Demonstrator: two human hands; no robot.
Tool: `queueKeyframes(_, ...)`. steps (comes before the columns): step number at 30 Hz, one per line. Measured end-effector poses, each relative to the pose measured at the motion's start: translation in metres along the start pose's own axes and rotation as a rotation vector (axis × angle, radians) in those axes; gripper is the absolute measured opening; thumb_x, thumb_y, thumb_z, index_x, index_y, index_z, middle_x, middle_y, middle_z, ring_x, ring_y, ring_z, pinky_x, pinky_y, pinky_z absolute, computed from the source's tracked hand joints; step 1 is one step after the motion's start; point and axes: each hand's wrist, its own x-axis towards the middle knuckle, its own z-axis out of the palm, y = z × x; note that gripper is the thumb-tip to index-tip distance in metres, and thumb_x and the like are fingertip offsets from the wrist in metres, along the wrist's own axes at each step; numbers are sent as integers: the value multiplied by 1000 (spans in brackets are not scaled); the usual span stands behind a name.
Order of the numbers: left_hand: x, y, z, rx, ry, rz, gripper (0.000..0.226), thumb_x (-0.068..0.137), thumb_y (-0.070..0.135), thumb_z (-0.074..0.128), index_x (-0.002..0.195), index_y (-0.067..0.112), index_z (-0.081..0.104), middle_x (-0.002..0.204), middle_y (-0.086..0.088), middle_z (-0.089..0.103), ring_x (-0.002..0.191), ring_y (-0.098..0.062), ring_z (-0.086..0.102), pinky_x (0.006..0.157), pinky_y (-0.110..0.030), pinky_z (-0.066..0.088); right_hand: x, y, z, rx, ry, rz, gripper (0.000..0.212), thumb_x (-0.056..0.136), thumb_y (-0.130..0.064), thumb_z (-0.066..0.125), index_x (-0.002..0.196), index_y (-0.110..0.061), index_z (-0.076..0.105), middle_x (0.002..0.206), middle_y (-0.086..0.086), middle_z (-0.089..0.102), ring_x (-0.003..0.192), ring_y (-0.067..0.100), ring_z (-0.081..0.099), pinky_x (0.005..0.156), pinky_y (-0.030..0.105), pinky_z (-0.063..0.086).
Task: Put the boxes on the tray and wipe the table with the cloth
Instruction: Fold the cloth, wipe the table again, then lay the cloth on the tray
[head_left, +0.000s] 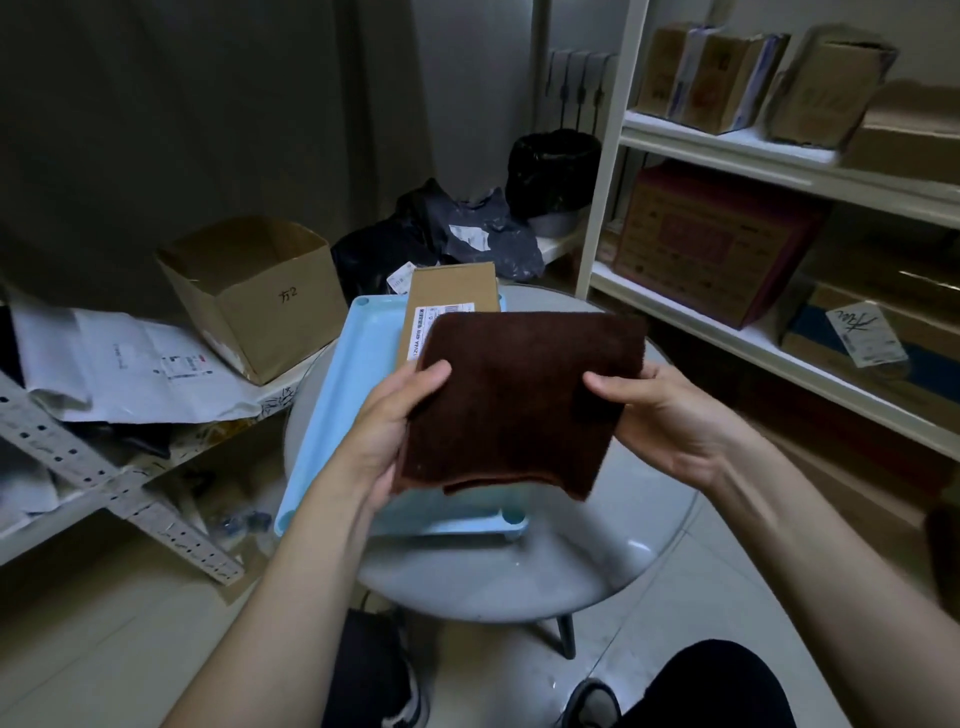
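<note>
A dark brown folded cloth (519, 400) is held up in the air over the tray. My left hand (395, 415) grips its left edge and my right hand (670, 410) grips its right edge. Below lies a light blue tray (343, 395) on the small round grey table (571, 566). A flat brown cardboard box (449, 296) with a white label lies on the tray at its far side. The cloth hides the tray's middle and the box's near end.
An open cardboard box (254, 291) and papers sit on the low shelf at the left. White shelving (779, 156) with several cartons stands at the right. Dark bags (457, 234) lie behind the table. My shoes and knee show at the bottom.
</note>
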Motion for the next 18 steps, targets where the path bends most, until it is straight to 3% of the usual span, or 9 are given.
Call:
queueKeyframes(2, -3, -6, 1, 94, 15, -106, 23, 77, 4, 65, 99, 3, 74, 101, -17, 76, 90, -25, 73, 78, -30, 60, 0, 5, 3, -30, -5, -26, 38, 92, 1, 55, 130, 0, 57, 127, 19, 66, 118, 31, 63, 96, 41, 53)
queueKeyframes(6, -7, -9, -3, 88, 35, -67, 33, 88, 7, 60, 121, 6, 65, 119, -12, 72, 112, -24, 68, 95, -34, 55, -1, 9, 2, -214, 71, -46, 32, 99, -20, 53, 130, -17, 59, 121, 7, 71, 110, 23, 68, 90, 40, 56)
queueKeyframes(9, -5, -8, -1, 266, 112, -83, 28, 94, 11, 61, 122, 12, 66, 119, -10, 73, 105, -21, 70, 93, -35, 55, 1, 14, 3, -336, 98, 34, 29, 98, -25, 55, 127, -22, 60, 116, 2, 73, 104, 20, 71, 86, 38, 58)
queueKeyframes(12, -3, 0, -2, 238, 80, -78, 38, 86, 4, 70, 123, 10, 64, 121, -16, 70, 105, -28, 69, 92, -41, 57, -4, 8, 3, -239, 27, 46, 40, 88, -5, 63, 127, -14, 61, 118, 11, 72, 101, 24, 72, 83, 34, 60)
queueKeyframes(15, -9, 18, -1, 125, -40, 128, 46, 75, -7, 67, 116, 13, 66, 114, -14, 72, 102, -26, 70, 90, -39, 57, -10, -6, 3, -157, -56, -221, 57, 75, 11, 60, 124, -19, 62, 119, 8, 70, 105, 25, 69, 89, 36, 57)
queueKeyframes(18, -8, 23, -1, 234, 25, 204, 33, 77, -15, 63, 91, 14, 70, 104, -11, 76, 96, -28, 71, 79, -40, 58, -4, 1, 5, -243, 21, -300, 40, 77, 7, 62, 111, -12, 65, 115, 8, 73, 108, 25, 68, 90, 35, 57)
